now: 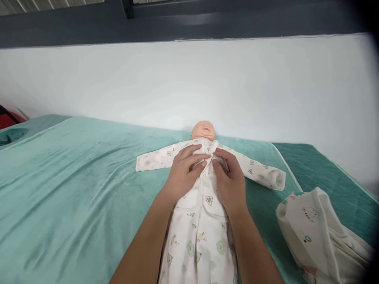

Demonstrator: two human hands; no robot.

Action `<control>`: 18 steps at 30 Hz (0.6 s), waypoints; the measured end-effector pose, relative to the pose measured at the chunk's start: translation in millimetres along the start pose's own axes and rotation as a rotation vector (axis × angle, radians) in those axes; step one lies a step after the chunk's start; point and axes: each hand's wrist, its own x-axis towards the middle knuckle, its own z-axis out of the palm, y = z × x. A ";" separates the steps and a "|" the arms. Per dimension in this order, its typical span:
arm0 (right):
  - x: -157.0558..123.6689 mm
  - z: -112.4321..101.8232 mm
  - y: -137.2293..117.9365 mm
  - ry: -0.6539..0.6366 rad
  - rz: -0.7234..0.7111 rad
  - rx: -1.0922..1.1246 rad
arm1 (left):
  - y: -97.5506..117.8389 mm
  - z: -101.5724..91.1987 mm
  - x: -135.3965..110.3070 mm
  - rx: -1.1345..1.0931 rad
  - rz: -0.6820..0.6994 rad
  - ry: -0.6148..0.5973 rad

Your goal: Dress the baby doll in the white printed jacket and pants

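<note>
A baby doll (203,129) lies on its back, dressed in a white printed jacket (209,200) and white printed trousers (204,240). The jacket's sleeves stretch out to both sides. On the left of the chest rests my left hand (186,167), its fingers spread over the cloth near the front opening. My right hand (231,177) is at the other front edge, with thumb and forefinger pinching the jacket's edge below the collar. Fingertips partly hide the upper part of the opening.
A teal cloth (89,189) with soft wrinkles covers the surface beneath the doll. At the lower right sits a folded white printed cloth (314,232). A white wall (177,83) rises right behind the doll's head. Something red (8,118) shows at the far left.
</note>
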 end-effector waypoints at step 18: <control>6.4 -29.2 -4.4 -0.452 0.025 -0.137 | -1.0 -29.4 -6.0 -0.169 -0.027 -0.266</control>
